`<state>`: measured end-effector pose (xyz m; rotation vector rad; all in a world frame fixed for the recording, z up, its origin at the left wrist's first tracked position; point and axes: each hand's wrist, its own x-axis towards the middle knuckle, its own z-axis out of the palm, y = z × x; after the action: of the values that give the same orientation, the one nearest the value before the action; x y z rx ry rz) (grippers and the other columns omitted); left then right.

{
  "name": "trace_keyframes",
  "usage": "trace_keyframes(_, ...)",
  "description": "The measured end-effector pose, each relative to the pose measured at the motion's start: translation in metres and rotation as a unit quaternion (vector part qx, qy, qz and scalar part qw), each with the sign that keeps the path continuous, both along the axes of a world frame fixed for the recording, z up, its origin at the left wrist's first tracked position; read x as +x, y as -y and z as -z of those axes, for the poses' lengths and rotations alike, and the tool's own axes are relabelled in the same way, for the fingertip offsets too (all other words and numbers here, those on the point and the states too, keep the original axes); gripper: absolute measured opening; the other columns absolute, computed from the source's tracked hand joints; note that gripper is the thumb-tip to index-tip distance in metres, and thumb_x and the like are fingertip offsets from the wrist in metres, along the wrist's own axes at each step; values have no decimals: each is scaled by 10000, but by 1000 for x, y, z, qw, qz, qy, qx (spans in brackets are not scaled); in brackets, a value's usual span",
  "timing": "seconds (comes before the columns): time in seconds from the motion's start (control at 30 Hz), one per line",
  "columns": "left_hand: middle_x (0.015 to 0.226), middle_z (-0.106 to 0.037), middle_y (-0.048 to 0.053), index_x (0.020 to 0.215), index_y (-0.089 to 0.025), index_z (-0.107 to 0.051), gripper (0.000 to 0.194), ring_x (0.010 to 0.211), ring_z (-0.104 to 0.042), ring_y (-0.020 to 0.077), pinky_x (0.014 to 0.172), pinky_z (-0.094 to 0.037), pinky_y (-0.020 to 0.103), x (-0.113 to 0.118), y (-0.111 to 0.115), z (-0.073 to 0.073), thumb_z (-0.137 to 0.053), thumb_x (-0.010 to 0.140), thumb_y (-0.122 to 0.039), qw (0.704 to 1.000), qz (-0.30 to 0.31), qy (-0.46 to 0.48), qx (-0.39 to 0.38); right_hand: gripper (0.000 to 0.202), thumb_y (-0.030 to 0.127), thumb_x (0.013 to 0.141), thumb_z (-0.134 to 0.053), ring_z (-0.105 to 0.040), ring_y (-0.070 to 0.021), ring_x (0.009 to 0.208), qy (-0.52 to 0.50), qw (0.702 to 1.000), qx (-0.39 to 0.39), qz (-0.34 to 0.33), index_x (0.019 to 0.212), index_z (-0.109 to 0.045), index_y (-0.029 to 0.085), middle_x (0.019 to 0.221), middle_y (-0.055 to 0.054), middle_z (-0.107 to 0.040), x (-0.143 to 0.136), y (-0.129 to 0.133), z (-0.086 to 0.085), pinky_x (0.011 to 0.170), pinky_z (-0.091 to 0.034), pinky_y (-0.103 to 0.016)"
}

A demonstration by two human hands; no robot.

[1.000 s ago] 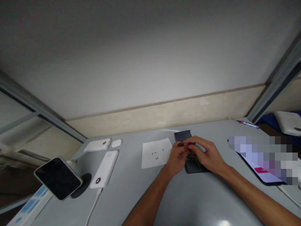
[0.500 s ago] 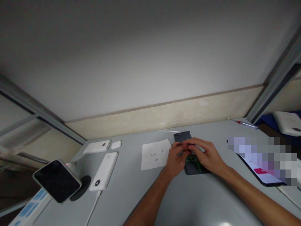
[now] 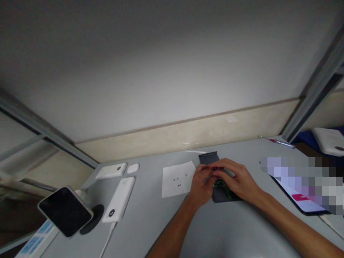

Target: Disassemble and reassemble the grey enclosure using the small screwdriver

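Observation:
My left hand [image 3: 201, 184] and my right hand [image 3: 240, 178] meet fingertip to fingertip over a dark flat case [image 3: 220, 196] on the grey table. The fingers of both are closed in a pinch around something too small to name. A green circuit board [image 3: 224, 187] shows beneath my right hand, on the case. Behind the fingers a dark piece with a slotted edge [image 3: 208, 157] sticks out. Left of my hands is a sheet of white paper [image 3: 169, 186] with several tiny dark bits on it.
On the left are a phone on a round stand [image 3: 66, 211], two white power banks [image 3: 119, 199] and a small white case [image 3: 133, 168]. A tablet [image 3: 303, 200], partly pixelated, lies at right. Behind it is a screwdriver [image 3: 282, 144]. A cable runs towards the front edge.
The whole view has shifted slightly, so table items appear a little lower. My hands stay together over the case, with only small finger movement.

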<state>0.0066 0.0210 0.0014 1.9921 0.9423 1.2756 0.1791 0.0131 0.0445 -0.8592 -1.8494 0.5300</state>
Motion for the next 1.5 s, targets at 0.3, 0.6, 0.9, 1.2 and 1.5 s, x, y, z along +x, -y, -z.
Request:
trace_keyframes(0.3, 891, -712, 56, 855, -193, -696, 325, 902, -655, 210, 852, -493, 328, -38, -22, -8, -487, 1036, -363, 946, -297, 124, 32, 135, 338, 966, -660, -601, -153, 625, 20, 993, -35, 110, 1019, -732, 236, 718, 10, -653, 17, -8, -5, 607, -489, -266)
trace_keyframes(0.6, 732, -597, -5, 873, -194, -659, 291, 729, -584, 173, 739, -449, 282, -55, -33, -2, -471, 1015, -365, 903, -389, 177, 44, 180, 401, 989, -630, -673, -191, 689, 74, 992, -43, 90, 1032, -697, 240, 799, -18, -731, -3, -2, 16, 636, -502, -289)
trace_keyframes(0.9, 724, -590, -3, 877, -192, -658, 297, 704, -577, 169, 698, -445, 275, -54, -33, -3, -463, 1024, -362, 913, -372, 160, 54, 151, 354, 1008, -603, -696, -235, 767, 215, 974, -28, 64, 994, -708, 246, 851, -45, -768, -17, 4, 26, 695, -508, -327)
trace_keyframes(1.2, 788, -640, 30, 885, -194, -662, 333, 749, -611, 185, 695, -472, 286, -54, -30, -5, -444, 1046, -387, 941, -319, 101, 47, 228, 431, 1000, -587, -674, -219, 735, 125, 985, -71, 99, 1064, -712, 251, 837, -32, -757, -6, -5, 25, 706, -500, -334)
trace_keyframes(1.5, 1000, -706, 91, 1153, -217, -652, 257, 975, -640, 265, 888, -499, 407, -36, -16, -9, -607, 904, -169, 973, -107, -150, 137, 259, 453, 950, -636, -672, -198, 757, -166, 966, -95, 173, 1041, -668, 214, 805, -35, -723, 30, -33, 19, 650, -491, -293)
